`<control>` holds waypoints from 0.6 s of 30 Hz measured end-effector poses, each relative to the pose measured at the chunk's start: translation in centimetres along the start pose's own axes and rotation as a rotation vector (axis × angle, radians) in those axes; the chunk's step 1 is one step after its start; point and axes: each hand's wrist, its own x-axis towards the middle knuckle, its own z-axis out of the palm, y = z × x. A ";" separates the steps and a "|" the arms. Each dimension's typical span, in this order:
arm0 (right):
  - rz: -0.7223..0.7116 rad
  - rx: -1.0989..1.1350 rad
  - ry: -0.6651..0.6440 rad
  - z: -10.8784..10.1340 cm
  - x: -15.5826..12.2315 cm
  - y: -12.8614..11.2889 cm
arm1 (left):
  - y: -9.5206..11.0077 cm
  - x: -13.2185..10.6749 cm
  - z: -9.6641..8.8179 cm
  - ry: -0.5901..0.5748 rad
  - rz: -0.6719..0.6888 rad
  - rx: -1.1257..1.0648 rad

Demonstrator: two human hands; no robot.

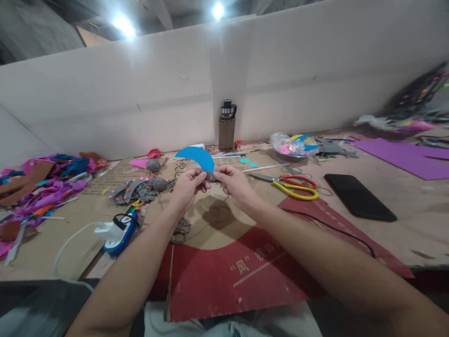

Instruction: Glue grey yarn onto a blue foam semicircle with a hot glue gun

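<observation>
A curved, crescent-like piece of blue craft sheet [198, 156] is held up above the middle of the table. My left hand [191, 184] pinches its lower end from the left, thumb against fingers. From the right, my right hand [234, 183] grips the same end between thumb and fingertips. Below the hands lies a red and brown cardboard sheet [210, 281] with a loose tangle of grey yarn [181, 230]. Scissors [289, 183] with red and yellow handles rest to the right of my right hand.
A dark bottle [227, 126] stands by the wall. On the right are a black phone [360, 196], purple sheets [403, 157] and a bowl [293, 154] of scraps. Left are a blue-white power strip [121, 238], grey knitted pieces [138, 191] and heaped colourful scraps [52, 187].
</observation>
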 end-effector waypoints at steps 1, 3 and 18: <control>0.016 0.018 -0.020 -0.1 -0.1 0.0 | 0.0 0.1 -0.1 -0.020 -0.018 -0.004; 0.038 0.040 -0.058 -0.2 -0.2 -0.1 | -0.1 0.2 -0.4 -0.036 -0.055 -0.016; 0.004 -0.065 0.016 -0.3 0.0 0.4 | -1.1 0.0 1.1 0.000 0.046 0.036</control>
